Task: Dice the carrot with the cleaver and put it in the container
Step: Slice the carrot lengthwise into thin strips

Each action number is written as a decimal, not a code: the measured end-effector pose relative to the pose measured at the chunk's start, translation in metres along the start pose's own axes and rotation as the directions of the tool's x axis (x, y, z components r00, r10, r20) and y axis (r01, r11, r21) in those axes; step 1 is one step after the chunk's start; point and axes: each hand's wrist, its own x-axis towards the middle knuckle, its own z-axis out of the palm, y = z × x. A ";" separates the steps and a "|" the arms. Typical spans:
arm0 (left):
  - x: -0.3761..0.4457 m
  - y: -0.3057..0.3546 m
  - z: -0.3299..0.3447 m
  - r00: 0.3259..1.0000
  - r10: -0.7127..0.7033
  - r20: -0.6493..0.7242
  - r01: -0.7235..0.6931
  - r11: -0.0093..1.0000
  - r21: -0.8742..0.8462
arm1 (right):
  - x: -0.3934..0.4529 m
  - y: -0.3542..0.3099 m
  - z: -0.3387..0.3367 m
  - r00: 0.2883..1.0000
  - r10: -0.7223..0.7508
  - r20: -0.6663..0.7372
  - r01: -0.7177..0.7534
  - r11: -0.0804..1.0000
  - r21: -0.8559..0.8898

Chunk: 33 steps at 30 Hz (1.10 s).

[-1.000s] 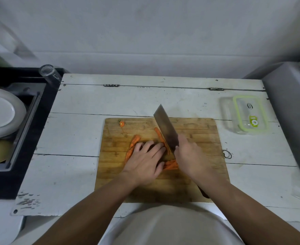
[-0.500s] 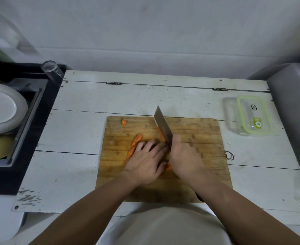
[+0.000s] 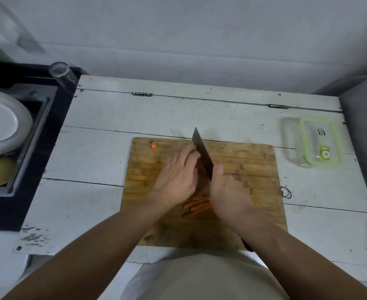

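Observation:
On the wooden cutting board (image 3: 247, 169) my right hand (image 3: 228, 191) grips the cleaver (image 3: 202, 152), blade edge down and pointing away from me. My left hand (image 3: 178, 174) lies flat against the blade's left side and covers the carrot pieces under it; a sliver of orange shows beside the blade. Several thin carrot strips (image 3: 197, 204) lie between my wrists. The cut-off carrot top (image 3: 154, 146) sits at the board's far left corner. A clear container with a green-rimmed lid (image 3: 316, 144) stands on the table to the right.
The board rests on a white wooden table (image 3: 96, 161). To the left is a black sink (image 3: 37, 126) holding a white plate (image 3: 0, 122), with a glass (image 3: 62, 73) at its corner. A grey object (image 3: 366, 126) borders the table's right side.
My left hand has slid farther up the board, over the carrot pieces that were visible to its left. The cut strips near my wrists are now uncovered. The cleaver stays in my right hand.

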 end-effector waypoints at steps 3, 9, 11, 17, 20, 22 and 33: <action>0.042 -0.031 -0.027 0.962 0.269 0.038 -0.271 0.939 0.214 | 0.000 0.002 0.000 1.000 0.015 0.017 -0.015 1.000 -0.006; 0.096 -0.051 -0.036 0.743 0.602 0.291 -0.669 0.680 0.300 | -0.001 0.002 0.004 0.998 0.027 0.049 -0.026 0.999 -0.029; 0.099 -0.049 -0.036 0.725 0.616 0.308 -0.688 0.664 0.292 | 0.001 0.002 0.003 0.998 0.038 0.049 -0.039 0.999 0.013; 0.096 -0.056 -0.036 0.738 0.602 0.306 -0.674 0.673 0.303 | 0.001 -0.004 0.000 0.997 0.017 0.077 -0.018 1.000 0.015; 0.092 -0.057 -0.035 0.789 0.558 0.257 -0.614 0.734 0.289 | 0.005 -0.007 -0.002 0.998 0.000 0.069 0.000 1.000 -0.009; 0.087 -0.046 -0.035 0.848 0.494 0.194 -0.531 0.789 0.309 | 0.005 -0.005 -0.004 0.997 0.027 0.068 -0.028 1.000 0.010; -0.040 0.018 0.009 0.979 -0.021 0.201 0.031 0.998 -0.049 | 0.007 -0.013 0.001 1.000 0.005 -0.017 -0.005 1.000 0.009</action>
